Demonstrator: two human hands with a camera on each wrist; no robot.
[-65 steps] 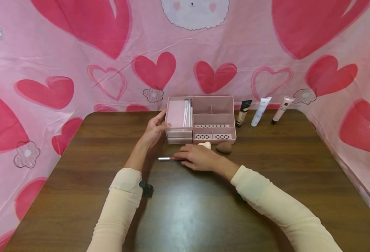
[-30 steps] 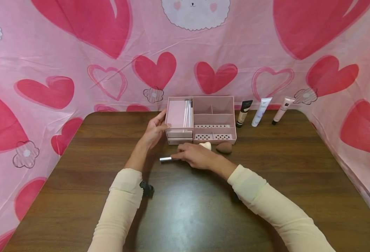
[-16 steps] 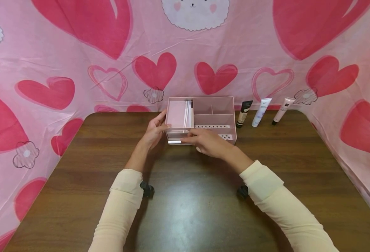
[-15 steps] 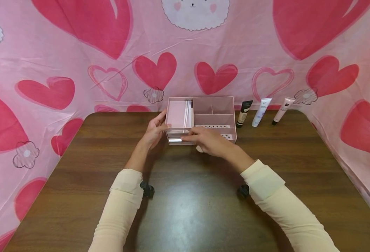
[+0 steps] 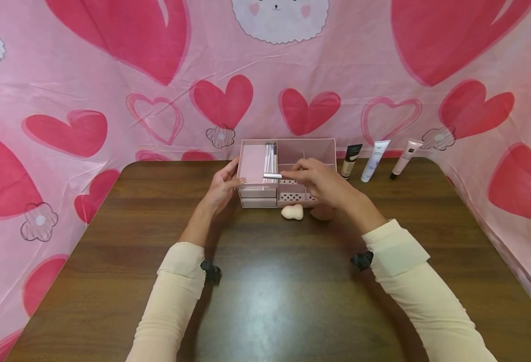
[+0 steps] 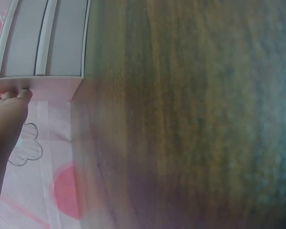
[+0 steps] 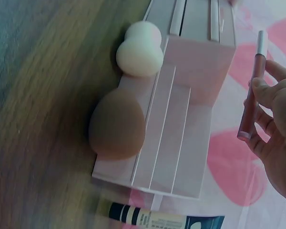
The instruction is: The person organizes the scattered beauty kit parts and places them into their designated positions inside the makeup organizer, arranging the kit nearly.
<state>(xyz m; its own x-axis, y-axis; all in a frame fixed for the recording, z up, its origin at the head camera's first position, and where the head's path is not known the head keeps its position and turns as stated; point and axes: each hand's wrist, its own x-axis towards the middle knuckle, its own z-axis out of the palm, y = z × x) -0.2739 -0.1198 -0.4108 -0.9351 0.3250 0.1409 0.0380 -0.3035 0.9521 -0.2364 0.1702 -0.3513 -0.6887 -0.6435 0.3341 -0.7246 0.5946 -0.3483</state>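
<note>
A slim red tube (image 7: pixel 249 112) with a silver cap is pinched by the right hand (image 5: pixel 322 181) over the organizer (image 5: pixel 290 150), its cap pointed toward nine o'clock. The organizer is touched at nine o'clock by the left hand (image 5: pixel 220 188), its fingers extended. A cream sponge (image 5: pixel 292 212) and a brown sponge (image 7: pixel 117 126) are seen at six and five o'clock; a black-topped tube (image 5: pixel 350 160), a white tube (image 5: pixel 374 161) and a pink tube (image 5: pixel 404 160) are stood toward three.

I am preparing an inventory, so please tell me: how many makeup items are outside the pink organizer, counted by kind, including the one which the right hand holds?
Lip gloss tube, in the right hand: 1
Makeup sponges: 2
Squeeze tubes: 3
Total: 6
</note>
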